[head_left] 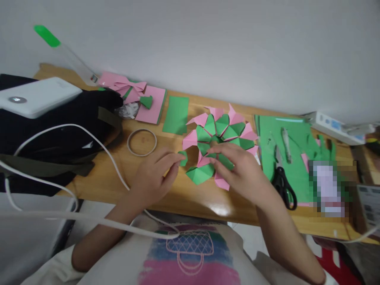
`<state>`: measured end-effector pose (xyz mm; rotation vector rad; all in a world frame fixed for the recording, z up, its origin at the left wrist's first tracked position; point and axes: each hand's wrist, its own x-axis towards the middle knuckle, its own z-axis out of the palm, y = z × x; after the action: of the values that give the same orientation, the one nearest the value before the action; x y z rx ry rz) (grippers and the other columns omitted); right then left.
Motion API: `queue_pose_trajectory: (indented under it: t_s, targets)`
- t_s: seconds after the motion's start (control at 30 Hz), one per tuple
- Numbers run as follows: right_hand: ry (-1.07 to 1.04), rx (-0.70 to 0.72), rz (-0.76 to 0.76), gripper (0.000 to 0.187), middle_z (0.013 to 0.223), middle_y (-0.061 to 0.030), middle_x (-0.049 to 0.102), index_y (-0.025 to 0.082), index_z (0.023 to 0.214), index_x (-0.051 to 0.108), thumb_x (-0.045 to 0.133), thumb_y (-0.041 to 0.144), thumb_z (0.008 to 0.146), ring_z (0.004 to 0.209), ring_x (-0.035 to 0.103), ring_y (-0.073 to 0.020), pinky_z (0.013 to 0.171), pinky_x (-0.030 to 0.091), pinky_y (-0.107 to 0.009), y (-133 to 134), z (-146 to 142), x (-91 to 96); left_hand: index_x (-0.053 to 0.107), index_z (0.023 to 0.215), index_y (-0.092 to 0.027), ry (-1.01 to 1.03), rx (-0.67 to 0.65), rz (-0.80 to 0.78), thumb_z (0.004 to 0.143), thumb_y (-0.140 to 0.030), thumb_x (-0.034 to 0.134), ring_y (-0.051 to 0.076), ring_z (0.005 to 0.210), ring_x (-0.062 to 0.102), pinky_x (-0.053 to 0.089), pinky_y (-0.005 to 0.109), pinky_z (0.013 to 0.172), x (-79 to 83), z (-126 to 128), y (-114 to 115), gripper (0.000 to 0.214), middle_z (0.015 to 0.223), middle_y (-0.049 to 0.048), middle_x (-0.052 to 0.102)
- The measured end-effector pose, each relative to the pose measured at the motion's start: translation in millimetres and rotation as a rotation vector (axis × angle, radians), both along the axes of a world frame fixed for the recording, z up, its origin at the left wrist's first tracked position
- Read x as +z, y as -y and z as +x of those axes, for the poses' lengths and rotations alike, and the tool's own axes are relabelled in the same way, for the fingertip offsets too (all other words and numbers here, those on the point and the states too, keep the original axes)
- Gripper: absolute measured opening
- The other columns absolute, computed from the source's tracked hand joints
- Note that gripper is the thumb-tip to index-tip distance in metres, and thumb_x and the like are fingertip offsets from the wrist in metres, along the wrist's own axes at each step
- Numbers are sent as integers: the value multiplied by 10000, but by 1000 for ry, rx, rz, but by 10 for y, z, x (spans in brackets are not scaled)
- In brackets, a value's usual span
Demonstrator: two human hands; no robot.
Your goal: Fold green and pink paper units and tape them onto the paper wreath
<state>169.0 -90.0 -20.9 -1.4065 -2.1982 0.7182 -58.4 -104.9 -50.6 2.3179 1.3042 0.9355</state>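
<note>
A ring-shaped paper flower (222, 125) of folded pink and green pieces lies on the wooden table. My right hand (237, 168) is closed on its near side, thumb and fingers pinching a pink fold beside the centre hole. At the near left of the ring, a green folded petal (200, 174) sticks out. To the left of the flower, my left hand (158, 174) pinches a small green paper piece (183, 158) between thumb and fingertips, a little apart from the ring. Part of the near side is hidden by my right hand.
Scissors (282, 182) and a cutter (286, 144) lie on green paper sheets (267, 126) at right. A tape roll (141, 142), a green sheet (176, 114) and pink paper (152, 105) are at left. A white cable (109, 154) runs past a black bag (89, 114).
</note>
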Motion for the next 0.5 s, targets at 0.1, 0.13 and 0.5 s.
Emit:
queue_pose_trajectory:
  t_s: [0.1,0.13,0.5]
  targets:
    - [-35,133,2,251,917,-52,720,173,1024,672,465,112,896,810,662,-172,700,502,-296,-227,33,57,614,1019,-176,-22,-43,3,914,-137,461,162,780,623,486,266,691,-8,-13,4,190,878,49,672]
    - [8,216,4,284,907,-45,721,181,1039,676,446,100,896,801,655,-169,690,490,-293,-302,35,87,618,1019,-172,-29,-47,1,914,-132,452,163,781,621,485,267,689,-15,-23,4,200,881,53,671]
    - [449,719,-146,426,780,13,716,307,1028,729,539,31,766,588,574,-133,515,291,-255,-896,-269,195,617,1030,-195,-65,-33,54,912,-123,445,163,797,613,474,282,702,-100,-188,-12,220,878,46,669]
